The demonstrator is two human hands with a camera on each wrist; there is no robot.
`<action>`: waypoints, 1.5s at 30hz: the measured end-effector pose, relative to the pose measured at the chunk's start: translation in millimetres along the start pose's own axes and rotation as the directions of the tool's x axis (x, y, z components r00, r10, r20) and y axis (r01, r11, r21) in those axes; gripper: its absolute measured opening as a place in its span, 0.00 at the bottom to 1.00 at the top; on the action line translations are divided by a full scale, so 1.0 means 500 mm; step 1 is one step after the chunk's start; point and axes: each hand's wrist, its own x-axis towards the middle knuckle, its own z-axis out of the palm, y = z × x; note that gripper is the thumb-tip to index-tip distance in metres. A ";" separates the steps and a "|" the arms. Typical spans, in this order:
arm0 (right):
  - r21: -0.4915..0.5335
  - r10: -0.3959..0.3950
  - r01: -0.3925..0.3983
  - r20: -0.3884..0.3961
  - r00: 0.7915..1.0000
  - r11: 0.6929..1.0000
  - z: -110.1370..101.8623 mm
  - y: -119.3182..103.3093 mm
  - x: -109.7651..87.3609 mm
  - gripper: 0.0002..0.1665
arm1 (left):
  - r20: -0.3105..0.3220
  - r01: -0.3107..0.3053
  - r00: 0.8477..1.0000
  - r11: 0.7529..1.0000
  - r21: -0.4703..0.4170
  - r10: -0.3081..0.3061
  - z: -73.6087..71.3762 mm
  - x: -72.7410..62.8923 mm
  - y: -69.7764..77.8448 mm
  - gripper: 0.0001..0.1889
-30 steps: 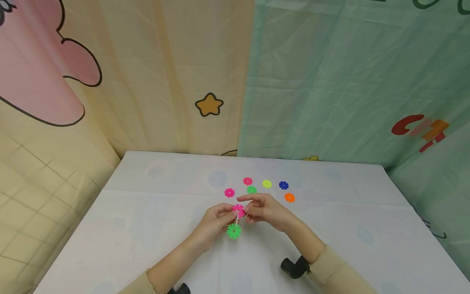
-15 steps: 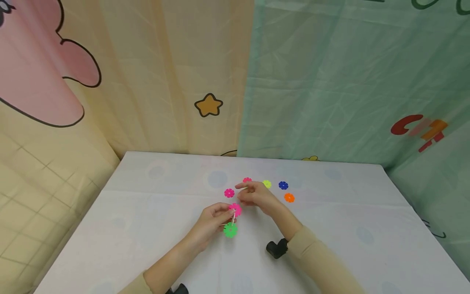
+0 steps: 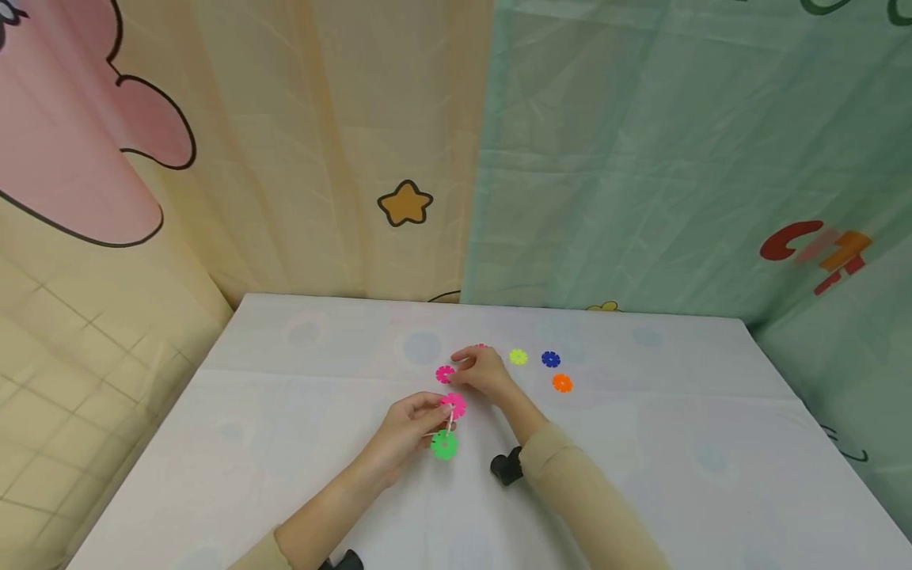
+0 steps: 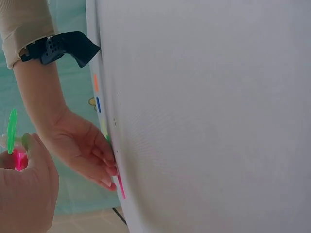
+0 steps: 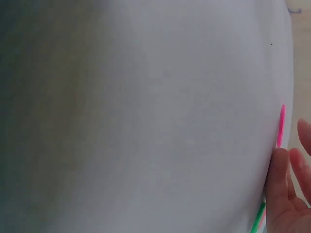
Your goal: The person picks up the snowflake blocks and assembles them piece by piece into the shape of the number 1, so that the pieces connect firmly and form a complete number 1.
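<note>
My left hand (image 3: 404, 435) pinches a pink disc (image 3: 456, 404); a green disc (image 3: 444, 446) sits just below it. A second pink disc (image 3: 443, 373) lies on the worktop (image 3: 641, 443), at the fingertips of my right hand (image 3: 483, 372); I cannot tell whether they grip. Rightward: yellow disc (image 3: 518, 357), blue disc (image 3: 551, 359), orange disc (image 3: 563, 383).

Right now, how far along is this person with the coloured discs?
Looks done: a held pink disc and a green disc appear linked by a white piece. In hand: the left hand holds these; the right hand is at a loose pink disc. Probably left: the yellow disc, blue disc and orange disc on the table, plus a second green disc.
</note>
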 end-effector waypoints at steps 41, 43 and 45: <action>0.285 -0.117 0.037 0.267 0.957 0.958 -0.076 -0.038 -0.085 0.16 | 0.029 -0.014 0.999 1.000 -0.019 0.015 -0.013 -0.003 0.004 0.14; 0.291 -0.128 0.044 0.277 0.952 0.956 -0.081 -0.039 -0.090 0.16 | 0.030 -0.016 0.999 1.000 -0.022 0.017 -0.013 -0.003 0.004 0.14; 0.301 -0.142 0.051 0.292 0.946 0.952 -0.084 -0.038 -0.095 0.15 | 0.032 -0.016 0.999 1.000 -0.027 0.016 -0.013 -0.003 0.004 0.14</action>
